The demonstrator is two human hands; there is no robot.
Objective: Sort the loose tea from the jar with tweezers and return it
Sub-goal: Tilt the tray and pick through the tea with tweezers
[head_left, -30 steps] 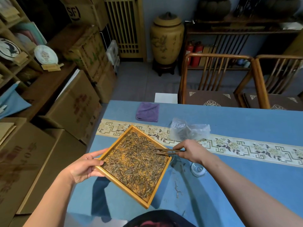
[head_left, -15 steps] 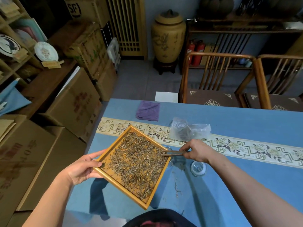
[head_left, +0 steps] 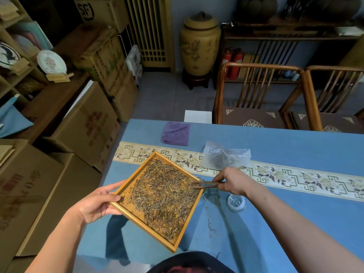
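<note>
A tea shop's back room, it appears: stacked brown cardboard shipping cartons [head_left: 84,133] fill the left of the frame, round paper-wrapped tea cakes [head_left: 51,62] stand on wooden shelving at upper left, and a large lidded ochre ceramic storage urn [head_left: 200,44] sits at top centre beside carved wooden armchairs [head_left: 260,95].

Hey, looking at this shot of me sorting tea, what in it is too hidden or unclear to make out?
- Jar: head view, only a sliver of glass rim shows behind the tray corner.
- Tweezers: tips lie among the tea; whether they pinch a leaf is too small to tell.
- Plastic bag: contents blurred by crinkled film.
- Left hand: fingers under the tray are hidden.
- Glass lid: detail too small.
</note>
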